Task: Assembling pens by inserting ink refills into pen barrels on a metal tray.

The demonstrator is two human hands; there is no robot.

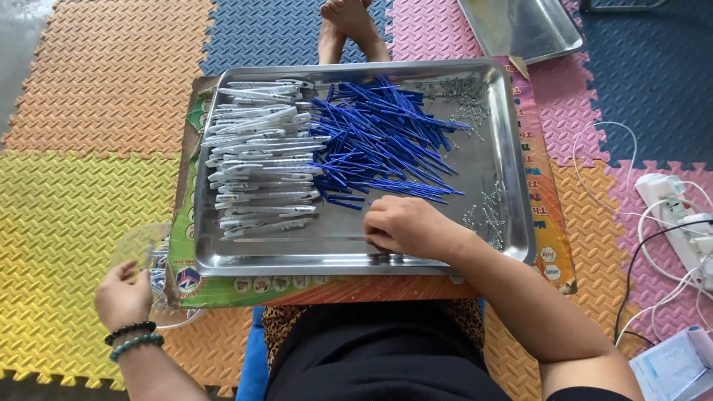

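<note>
- Metal tray (520,186) rests on a printed cardboard sheet (553,215) over the person's lap; foam floor mats (67,215) in yellow, orange, pink and blue lie all around.
- Right hand (405,226) sits knuckles-up on the near tray floor, just below the blue pen refills (379,141); fingers curled under and pressed together; what they pinch, if anything, cannot be told.
- White pen barrels (260,160) stacked in the tray's left half; small metal springs (486,215) scattered just right of the hand, more at the far right corner.
- Left hand (122,297), beaded bracelets (134,338) at the wrist, is off the tray's near-left corner; fingers closed around the rim of a clear plastic container (141,249).
- Second tray (527,26) lies beyond; white power strip (683,215) with cables at right.
</note>
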